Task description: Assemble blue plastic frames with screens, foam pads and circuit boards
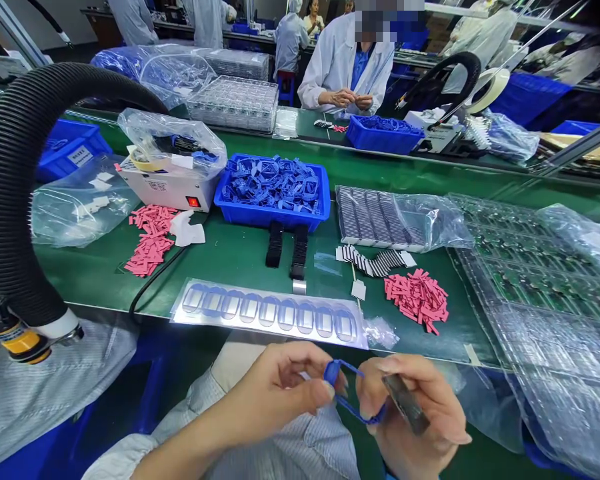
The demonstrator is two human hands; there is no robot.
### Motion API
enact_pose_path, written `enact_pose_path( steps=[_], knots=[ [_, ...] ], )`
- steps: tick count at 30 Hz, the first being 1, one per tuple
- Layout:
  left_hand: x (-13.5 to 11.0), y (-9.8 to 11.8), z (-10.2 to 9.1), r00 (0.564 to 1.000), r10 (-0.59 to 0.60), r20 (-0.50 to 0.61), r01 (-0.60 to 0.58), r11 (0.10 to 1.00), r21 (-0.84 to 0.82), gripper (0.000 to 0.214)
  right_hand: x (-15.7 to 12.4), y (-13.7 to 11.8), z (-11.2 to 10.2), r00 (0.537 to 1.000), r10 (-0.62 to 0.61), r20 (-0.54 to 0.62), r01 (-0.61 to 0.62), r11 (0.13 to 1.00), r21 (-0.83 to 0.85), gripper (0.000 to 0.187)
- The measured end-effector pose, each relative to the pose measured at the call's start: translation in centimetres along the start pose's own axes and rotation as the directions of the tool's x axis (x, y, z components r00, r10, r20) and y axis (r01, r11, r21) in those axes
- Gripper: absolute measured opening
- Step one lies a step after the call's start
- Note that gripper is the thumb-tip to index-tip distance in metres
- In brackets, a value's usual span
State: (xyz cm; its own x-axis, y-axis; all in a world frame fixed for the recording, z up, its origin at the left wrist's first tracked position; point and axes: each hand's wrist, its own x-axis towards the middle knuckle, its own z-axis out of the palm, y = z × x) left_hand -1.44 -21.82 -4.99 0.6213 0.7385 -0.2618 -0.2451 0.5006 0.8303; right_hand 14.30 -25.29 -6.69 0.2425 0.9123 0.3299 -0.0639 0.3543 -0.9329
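While a green workbench (220, 257) spreads ahead of the grip, a ribbed black hose (5, 173) arches to its left and transparent trays of circuit boards (530, 267) lie to its right. Straight ahead, a glossy blue bin (270, 215) brims with tangled blue pieces; nearer, a shiny film strip (270, 312) carries a row of rounded shapes. The left hand (290, 380) pinches one end of a blue frame (333, 375), suspended between both hands, as the right hand (440, 407) meets its other end while clasping a dark slab (406, 404). An open loop of thin, apparently plastic bars, the frame should prove light, springy and easily bent, safest held by its broad end. The slab looks flat and stiff, possibly slippery, best taken by its edges. Smallest, thin pink slips (420, 300) lie heaped ahead and to the right of the grip.
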Motion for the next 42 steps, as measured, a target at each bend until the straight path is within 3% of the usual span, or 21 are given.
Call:
enact_pose_path(
  steps=[3,6,8,12,15,19,30,36,42],
  knots=[
    [0.1,-0.5,-0.5,0.984,-0.098,0.146,0.121,0.980,-0.161,0.046,0.4,-0.3,0.0,0.992,0.048,0.115,-0.060,0.993,0.099,0.048],
    [-0.1,-1.3,-0.5,0.965,-0.150,0.213,0.215,0.920,-0.328,0.039,0.6,-0.6,-0.1,0.983,0.066,0.169,-0.082,0.993,0.088,0.048],
    [-0.3,-1.7,-0.4,0.960,-0.156,0.231,0.246,0.864,-0.440,0.033,0.8,-0.9,-0.3,0.985,0.023,0.169,-0.028,0.999,0.028,0.043],
    [-0.8,-2.1,-0.5,0.978,-0.077,0.192,0.177,0.790,-0.588,0.023,1.3,-1.7,-1.4,0.967,-0.135,0.216,0.184,0.956,-0.227,0.034],
    [-0.9,-2.2,-0.8,0.983,-0.065,0.172,0.158,0.776,-0.611,0.025,1.5,-2.0,-2.4,0.919,-0.177,0.353,0.329,0.838,-0.435,0.034],
    [-0.8,-2.1,-0.8,0.978,-0.052,0.203,0.164,0.792,-0.588,0.042,1.2,-1.8,-2.7,0.857,-0.194,0.477,0.451,0.730,-0.513,0.038],
    [-0.6,-2.6,-0.4,0.969,-0.010,0.245,0.156,0.795,-0.586,0.053,1.8,-2.6,-2.1,0.806,-0.219,0.551,0.533,0.674,-0.511,0.038],
    [-0.5,-2.3,-0.4,0.972,-0.030,0.234,0.162,0.806,-0.569,0.056,1.5,-2.4,-2.2,0.827,-0.178,0.534,0.495,0.682,-0.539,0.061],
    [-0.4,-2.3,-0.5,0.976,-0.013,0.216,0.129,0.836,-0.533,0.052,1.8,-2.7,-2.4,0.806,-0.166,0.568,0.502,0.699,-0.509,0.029]
  ],
)
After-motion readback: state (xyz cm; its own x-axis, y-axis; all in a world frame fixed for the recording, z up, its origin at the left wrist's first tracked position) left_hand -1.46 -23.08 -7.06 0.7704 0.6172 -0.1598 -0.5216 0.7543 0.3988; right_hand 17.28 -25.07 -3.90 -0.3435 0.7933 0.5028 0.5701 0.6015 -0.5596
